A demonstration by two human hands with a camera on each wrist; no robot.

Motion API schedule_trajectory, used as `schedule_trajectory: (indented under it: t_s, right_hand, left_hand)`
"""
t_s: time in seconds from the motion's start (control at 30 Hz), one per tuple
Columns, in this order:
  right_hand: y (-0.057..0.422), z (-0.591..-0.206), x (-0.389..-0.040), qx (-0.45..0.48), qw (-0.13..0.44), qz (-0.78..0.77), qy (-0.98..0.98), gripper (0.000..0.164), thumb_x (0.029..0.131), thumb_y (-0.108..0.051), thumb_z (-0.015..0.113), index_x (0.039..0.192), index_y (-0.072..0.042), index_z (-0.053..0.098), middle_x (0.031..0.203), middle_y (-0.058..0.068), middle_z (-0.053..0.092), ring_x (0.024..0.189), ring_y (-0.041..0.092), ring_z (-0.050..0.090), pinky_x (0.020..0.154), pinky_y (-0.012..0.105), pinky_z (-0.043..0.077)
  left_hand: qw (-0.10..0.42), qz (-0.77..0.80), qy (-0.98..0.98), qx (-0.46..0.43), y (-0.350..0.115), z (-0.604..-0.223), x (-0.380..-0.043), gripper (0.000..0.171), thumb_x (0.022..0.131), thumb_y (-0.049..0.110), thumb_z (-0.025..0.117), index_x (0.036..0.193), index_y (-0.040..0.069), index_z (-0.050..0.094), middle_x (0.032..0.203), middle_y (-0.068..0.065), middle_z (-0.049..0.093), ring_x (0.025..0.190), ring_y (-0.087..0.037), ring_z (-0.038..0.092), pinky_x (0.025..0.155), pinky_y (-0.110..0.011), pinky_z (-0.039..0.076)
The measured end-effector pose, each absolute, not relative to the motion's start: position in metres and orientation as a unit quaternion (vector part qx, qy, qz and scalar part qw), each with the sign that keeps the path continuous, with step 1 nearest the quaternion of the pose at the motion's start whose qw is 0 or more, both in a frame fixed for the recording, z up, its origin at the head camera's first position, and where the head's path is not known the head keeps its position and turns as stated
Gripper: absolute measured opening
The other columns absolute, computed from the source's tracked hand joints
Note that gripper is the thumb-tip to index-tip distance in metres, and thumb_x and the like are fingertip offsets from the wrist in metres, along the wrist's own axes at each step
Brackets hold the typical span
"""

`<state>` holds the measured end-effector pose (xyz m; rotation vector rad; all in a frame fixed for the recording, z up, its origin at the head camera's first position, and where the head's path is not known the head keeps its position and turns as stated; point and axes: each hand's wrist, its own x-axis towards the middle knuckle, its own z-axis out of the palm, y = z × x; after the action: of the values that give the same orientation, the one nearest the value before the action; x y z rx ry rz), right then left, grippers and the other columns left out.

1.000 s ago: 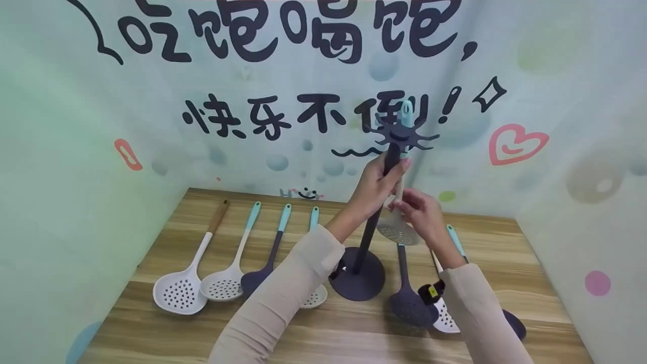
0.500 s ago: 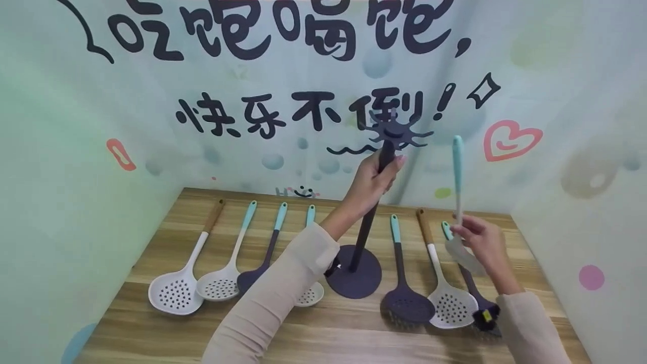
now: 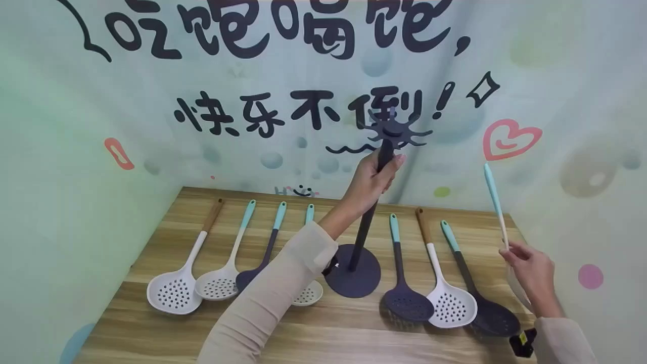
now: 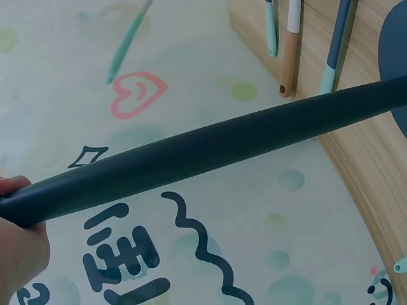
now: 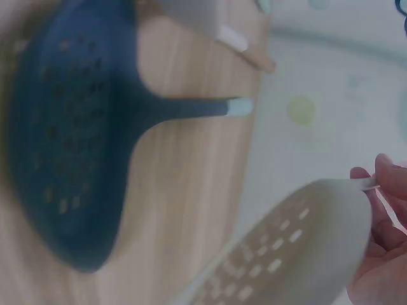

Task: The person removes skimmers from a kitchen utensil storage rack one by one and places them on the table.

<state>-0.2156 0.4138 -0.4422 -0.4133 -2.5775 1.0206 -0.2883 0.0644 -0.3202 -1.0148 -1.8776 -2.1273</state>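
Observation:
My left hand [image 3: 368, 183] grips the upper pole of a dark utensil stand [image 3: 365, 232], just under its ring of hooks [image 3: 395, 132], which hold nothing. The stand's round base rests on the wooden table. At the table's right side, my right hand [image 3: 532, 267] pinches a pale slotted skimmer [image 5: 299, 241] low on its shaft. Its light-blue handle [image 3: 491, 184] points up, and the perforated bowl hangs below the fingers, mostly hidden by the hand in the head view. Close by lies a dark skimmer [image 3: 493, 316] with a light-blue handle.
Right of the base lie another dark skimmer [image 3: 408, 303] and a white one [image 3: 451, 306] with a brown handle. Left of it are a white skimmer [image 3: 176, 292], a cream one [image 3: 220, 285], a dark one [image 3: 255, 275] and a pale one [image 3: 308, 293] partly behind my left sleeve.
My right hand has taken the pale skimmer off the stand's hooks and carried it right and down, past the skimmers on the table. My left hand has kept its grip on the pole.

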Motion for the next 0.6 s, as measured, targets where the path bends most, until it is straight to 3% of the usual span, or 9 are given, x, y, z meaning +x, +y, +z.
schedule_trajectory:
  t_s: [0.27, 0.4, 0.5, 0.6]
  right_hand:
    - [0.437, -0.474, -0.206, -0.21, 0.143, 0.355, -0.9, 0.038, 0.09, -0.015, 0.06, 0.122, 0.003, 0.053, 0.087, 0.009, 0.064, 0.059, -0.003, 0.052, 0.054, 0.015, 0.042]
    - [0.446, -0.488, -0.2, -0.212, 0.133, 0.351, -0.902, 0.028, 0.089, -0.008, 0.058, 0.112, 0.004, 0.049, 0.092, 0.023, 0.062, 0.057, 0.0, 0.052, 0.053, 0.017, 0.042]
    - [0.452, -0.495, -0.197, -0.205, 0.112, 0.337, -0.912, 0.02, 0.089, -0.006, 0.054, 0.104, 0.007, 0.053, 0.09, 0.023, 0.062, 0.059, 0.004, 0.051, 0.053, 0.02, 0.039]
    - [0.456, -0.502, -0.195, -0.201, 0.075, 0.331, -0.919, 0.022, 0.09, -0.005, 0.049, 0.105, 0.01, 0.057, 0.092, 0.022, 0.061, 0.065, 0.012, 0.049, 0.054, 0.022, 0.038]
  left_hand:
    - [0.061, -0.706, -0.621, -0.335, 0.065, -0.32, -0.288, 0.022, 0.097, 0.014, 0.047, 0.076, 0.011, 0.042, 0.054, 0.006, 0.037, 0.048, -0.009, 0.037, 0.047, -0.023, 0.03]
    - [0.053, -0.708, -0.619, -0.337, 0.065, -0.32, -0.287, 0.022, 0.097, 0.014, 0.047, 0.076, 0.011, 0.042, 0.054, 0.006, 0.037, 0.048, -0.01, 0.037, 0.047, -0.023, 0.029]
    - [0.049, -0.708, -0.619, -0.336, 0.064, -0.32, -0.288, 0.022, 0.097, 0.012, 0.047, 0.076, 0.012, 0.042, 0.054, 0.007, 0.037, 0.048, -0.009, 0.036, 0.047, -0.022, 0.029]
    - [0.049, -0.707, -0.621, -0.335, 0.064, -0.318, -0.287, 0.022, 0.097, 0.01, 0.046, 0.076, 0.012, 0.042, 0.054, 0.007, 0.037, 0.048, -0.009, 0.036, 0.047, -0.022, 0.029]
